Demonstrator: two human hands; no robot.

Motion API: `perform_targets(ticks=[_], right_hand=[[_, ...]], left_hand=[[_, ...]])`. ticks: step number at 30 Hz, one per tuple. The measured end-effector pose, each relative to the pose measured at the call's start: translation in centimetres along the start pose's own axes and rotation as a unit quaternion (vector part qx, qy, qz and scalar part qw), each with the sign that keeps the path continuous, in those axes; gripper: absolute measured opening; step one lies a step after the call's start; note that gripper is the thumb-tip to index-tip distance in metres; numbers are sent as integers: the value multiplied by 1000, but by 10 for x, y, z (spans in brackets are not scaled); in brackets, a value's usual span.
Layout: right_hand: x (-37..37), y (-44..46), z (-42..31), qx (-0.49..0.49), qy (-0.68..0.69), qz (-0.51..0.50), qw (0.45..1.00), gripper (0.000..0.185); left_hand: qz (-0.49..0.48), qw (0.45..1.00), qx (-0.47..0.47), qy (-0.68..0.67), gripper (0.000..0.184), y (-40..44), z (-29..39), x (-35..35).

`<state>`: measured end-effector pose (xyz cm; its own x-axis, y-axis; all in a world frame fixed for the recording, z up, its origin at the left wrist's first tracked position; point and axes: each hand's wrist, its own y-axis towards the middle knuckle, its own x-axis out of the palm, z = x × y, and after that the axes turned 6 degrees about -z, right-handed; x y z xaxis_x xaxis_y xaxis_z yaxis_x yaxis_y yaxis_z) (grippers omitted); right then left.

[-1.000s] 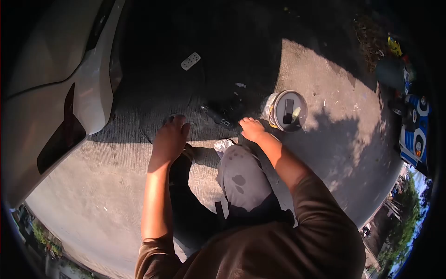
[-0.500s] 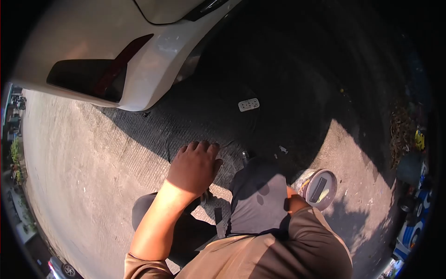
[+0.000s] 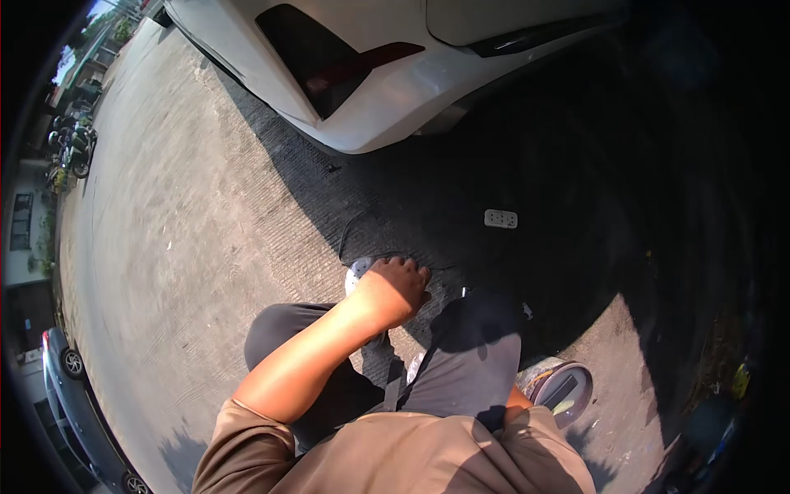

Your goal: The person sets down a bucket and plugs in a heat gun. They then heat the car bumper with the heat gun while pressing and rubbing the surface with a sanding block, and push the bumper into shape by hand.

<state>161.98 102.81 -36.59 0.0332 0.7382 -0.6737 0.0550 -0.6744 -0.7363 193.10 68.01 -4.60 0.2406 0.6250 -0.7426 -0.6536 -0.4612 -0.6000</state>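
Observation:
My left hand (image 3: 397, 288) reaches out low over the ground in front of my knees, back up. Its fingers curl downward away from me; whatever lies under them, if anything, is hidden. Right beside it shows a white piece with dark dots (image 3: 357, 272), perhaps the toe of a shoe. A thin dark cable (image 3: 342, 239) loops on the ground just beyond. My right forearm (image 3: 516, 401) passes behind my right leg (image 3: 481, 337), which hides the hand. Nearest that arm is a round bucket (image 3: 586, 380) holding a dark flat piece (image 3: 563, 389) and something pale.
A white car's rear corner (image 3: 387, 123) overhangs the far ground, with its tail light (image 3: 325, 78). In its shade lies a white power strip (image 3: 500, 219). A pale scrap (image 3: 527, 311) lies near my right knee. A parked car (image 3: 78, 412) and a motorcycle (image 3: 76, 148) stand far left.
My view has turned left, so the car and power strip sit further right. My left hand has moved right in the picture, and the dotted white piece now shows beside it.

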Motion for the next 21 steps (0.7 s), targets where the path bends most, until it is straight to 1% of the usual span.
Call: perform_targets(ticks=[4, 8, 11, 12, 13, 14, 15, 16, 18, 19, 21], right_hand=[[-9, -15, 3, 22, 3, 51, 998, 53], [-37, -26, 16, 62, 15, 161, 985, 53], [-77, -26, 41, 121, 32, 262, 957, 53], [-98, -20, 52, 160, 50, 268, 949, 53], [-129, -15, 58, 210, 81, 256, 940, 65], [-152, -16, 65, 230, 122, 266, 928, 76], [-174, -11, 75, 261, 163, 258, 916, 79], [-199, -3, 81, 304, 216, 263, 890, 79], [-210, 31, 118, 239, 388, 379, 805, 67], [-230, 38, 116, 213, 465, 384, 769, 68], [-281, 33, 99, 157, 610, 385, 675, 68]], left_hand=[[19, 999, 26, -5, 44, 10, 11, -3], [41, 996, 78, -4, 42, 16, 23, -24], [45, 990, 119, -66, 39, 20, 31, -49], [77, 985, 126, -91, 38, 23, 35, -48], [108, 978, 133, -115, 37, 26, 38, -48], [140, 971, 139, -138, 36, 27, 40, -47], [150, 969, 135, -144, 36, 27, 42, -45], [160, 967, 132, -147, 35, 27, 45, -44], [193, 959, 132, -162, 34, 27, 48, -44], [211, 954, 128, -170, 34, 27, 46, -46], [243, 944, 123, -185, 32, 27, 46, -51]])
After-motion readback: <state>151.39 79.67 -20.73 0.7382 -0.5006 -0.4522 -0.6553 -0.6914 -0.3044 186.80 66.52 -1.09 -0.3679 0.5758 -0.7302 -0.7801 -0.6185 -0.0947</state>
